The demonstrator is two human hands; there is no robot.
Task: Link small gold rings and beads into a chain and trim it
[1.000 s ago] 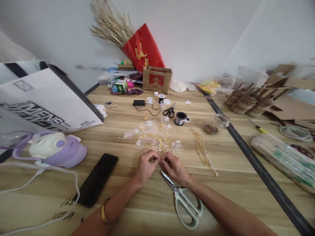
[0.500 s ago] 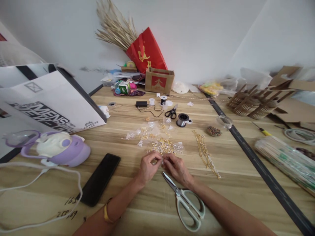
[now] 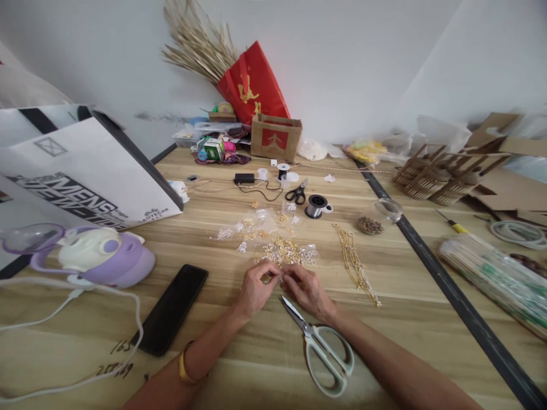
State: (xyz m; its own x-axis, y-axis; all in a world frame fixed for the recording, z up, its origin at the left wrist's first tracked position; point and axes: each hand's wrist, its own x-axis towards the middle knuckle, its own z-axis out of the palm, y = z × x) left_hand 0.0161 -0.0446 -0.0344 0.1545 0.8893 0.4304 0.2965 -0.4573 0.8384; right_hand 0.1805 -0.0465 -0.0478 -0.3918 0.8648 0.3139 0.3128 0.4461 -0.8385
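Note:
Side by side over the near edge of a pile of small gold and silver beads [image 3: 282, 249], my left hand [image 3: 257, 286] and my right hand [image 3: 306, 289] bring their fingertips together. Both are closed in a pinch. Whatever lies between the fingertips is too small to make out. Just below my right hand, scissors with pale green handles [image 3: 318, 348] lie on the wooden table, blades pointing toward the fingers. Gold and silver chains [image 3: 355, 263] rest to the right of the pile. Small clear bags of findings [image 3: 261, 222] are spread behind it.
A black phone [image 3: 173, 309] and a purple-and-white bottle [image 3: 105, 256] are at left, near a white bag [image 3: 92, 176]. Farther back are a wire spool [image 3: 316, 207], black-handled scissors [image 3: 296, 195] and a red bag [image 3: 256, 85]. At right sits a bead jar [image 3: 371, 225] beside bagged sticks [image 3: 491, 279].
The whole view has shifted slightly, with things sitting a little higher and farther left. My hands keep nearly the same pinched pose at the pile.

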